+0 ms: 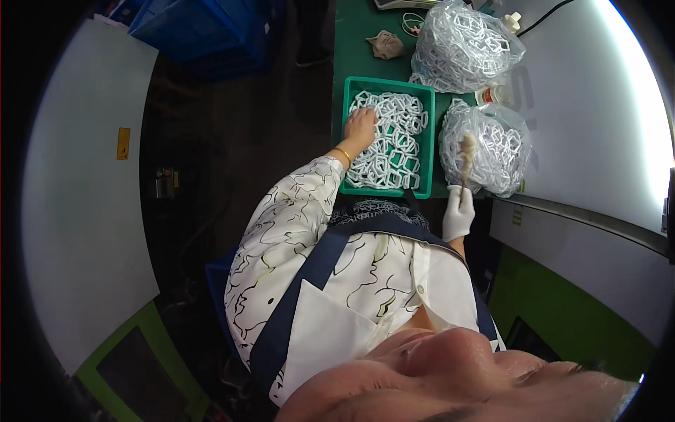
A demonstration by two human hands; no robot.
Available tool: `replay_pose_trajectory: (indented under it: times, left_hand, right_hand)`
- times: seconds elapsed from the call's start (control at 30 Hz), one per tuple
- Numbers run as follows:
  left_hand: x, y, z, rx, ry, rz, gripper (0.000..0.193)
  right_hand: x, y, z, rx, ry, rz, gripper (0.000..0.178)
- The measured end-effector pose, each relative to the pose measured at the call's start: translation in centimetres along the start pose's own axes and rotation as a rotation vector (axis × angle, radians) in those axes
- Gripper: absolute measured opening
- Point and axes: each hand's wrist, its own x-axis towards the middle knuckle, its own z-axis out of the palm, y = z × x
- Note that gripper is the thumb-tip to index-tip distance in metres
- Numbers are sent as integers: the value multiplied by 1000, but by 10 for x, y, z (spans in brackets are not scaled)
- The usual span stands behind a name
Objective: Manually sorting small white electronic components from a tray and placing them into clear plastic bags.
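Note:
A green tray (427, 141) is filled with loose white links (397, 144), angular open rings that look like plastic. Over its left side lies my bare left hand (361, 126), with a gold bangle at the wrist. Its fingers rest loosely on the links, fingertips partly hidden among them, and I see nothing lifted. Right of the tray, my right hand (459, 214), in a white glove, is closed around a thin stick (467, 158) with a beige, cloth-like wrapped tip. That stick points away from me, in front of a clear bag (503, 151) of similar white links.
Another clear bag (464, 46) of links stands at the far right of the green table (351, 42). Near it are a crumpled brown cloth (386, 45) and a small bottle (492, 94). Blue crates (204, 35) stand at far left. A white panel (590, 105) borders the right.

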Motion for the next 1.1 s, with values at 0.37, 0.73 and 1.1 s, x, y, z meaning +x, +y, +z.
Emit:
replay_pose_trajectory:
  times: [0.37, 0.73, 1.1]
  left_hand:
    - [45, -5, -10, -429, -56, -175, 18]
    - [78, 25, 20, -26, -47, -107, 21]
    - [73, 17, -11, -262, 83, 133, 20]
  right_hand:
    - [-5, 10, 2, -137, -233, 92, 17]
    - [39, 20, -32, -30, -111, 30, 15]
    - [28, 47, -16, 15, -84, -29, 21]
